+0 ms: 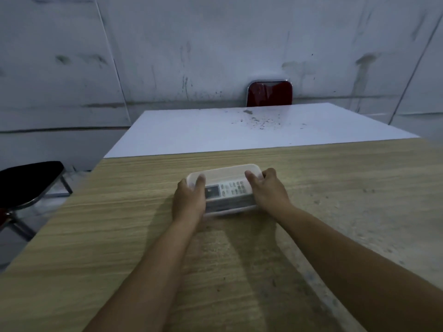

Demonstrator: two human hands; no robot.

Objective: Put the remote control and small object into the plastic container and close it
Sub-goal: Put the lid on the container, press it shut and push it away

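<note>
Resting on the near, wood-grain table (pixel 119 236), a translucent plastic container (pixel 223 173) is being held at both ends by a person's bare hands. The left hand (pixel 189 200) is being wrapped around the container's left end, with its thumb laid over the top and its fingers hidden behind the far side. The right hand (pixel 268 190) is being clamped on the right end in the same manner, thumb on top and fingers curled round the far corner. A lid (pixel 227 171) is being pressed down over the container, though whether it is fully seated cannot be told from this blurred view. A white remote control (pixel 227 189) is being seen through the plastic, lying inside along the container's length, its display toward the left and its buttons toward the right. The small object cannot be made out. A white table (pixel 203 130) is being butted against the far edge of the wooden one, with a red chair (pixel 269 93) standing beyond it and a black seat (pixel 28 180) at the left.
</note>
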